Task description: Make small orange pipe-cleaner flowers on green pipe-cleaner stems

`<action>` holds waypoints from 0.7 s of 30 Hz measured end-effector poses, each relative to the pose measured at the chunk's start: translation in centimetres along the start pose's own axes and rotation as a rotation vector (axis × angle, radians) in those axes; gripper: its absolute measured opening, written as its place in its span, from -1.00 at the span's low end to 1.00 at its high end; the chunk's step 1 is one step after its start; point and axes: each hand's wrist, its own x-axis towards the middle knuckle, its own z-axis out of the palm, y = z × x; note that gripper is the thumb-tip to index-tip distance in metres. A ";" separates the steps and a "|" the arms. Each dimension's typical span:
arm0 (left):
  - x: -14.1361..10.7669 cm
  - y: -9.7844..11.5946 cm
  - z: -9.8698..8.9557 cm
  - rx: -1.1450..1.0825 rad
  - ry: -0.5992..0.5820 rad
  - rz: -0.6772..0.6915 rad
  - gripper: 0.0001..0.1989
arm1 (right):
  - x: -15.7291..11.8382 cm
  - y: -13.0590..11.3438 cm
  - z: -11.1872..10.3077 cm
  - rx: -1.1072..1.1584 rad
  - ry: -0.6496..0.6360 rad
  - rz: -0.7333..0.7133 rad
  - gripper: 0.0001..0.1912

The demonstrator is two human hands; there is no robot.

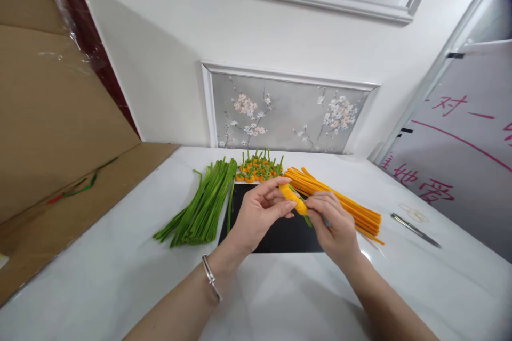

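Observation:
My left hand (260,210) is closed, its thumb and fingers pinching an orange pipe cleaner piece (293,200) that is bent into a thick, bumpy curve. At the lower right end of that piece, the fingertips of my right hand (332,224) are pressed together on it. A green pipe cleaner (308,221) shows behind the orange piece, close to the right fingertips; how the two join is hidden. Both hands are above a black mat (276,240) on the white table.
Left of the mat lies a bundle of green pipe cleaners (206,208). Small orange-and-green finished pieces (260,166) cluster behind it. Orange pipe cleaners (352,208) lie to the right. Further right are tweezers (416,229) and thin rubber bands (414,213). Cardboard (60,192) borders the left.

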 end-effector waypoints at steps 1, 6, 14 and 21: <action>0.1 0.3 -0.1 0.068 -0.001 0.029 -0.63 | 0.1 0.0 -0.1 0.040 -0.012 0.020 -0.84; 0.4 2.2 -1.2 0.474 -0.020 0.204 -0.57 | -0.2 0.1 -0.5 0.295 -0.036 0.232 -0.86; -0.1 1.8 -0.3 0.297 -0.095 0.113 -0.81 | -1.0 0.9 -0.5 0.528 -0.135 0.452 -0.82; -0.2 1.9 -0.4 0.194 -0.130 -0.015 -0.80 | -0.9 1.1 -0.6 0.562 -0.090 0.497 -0.82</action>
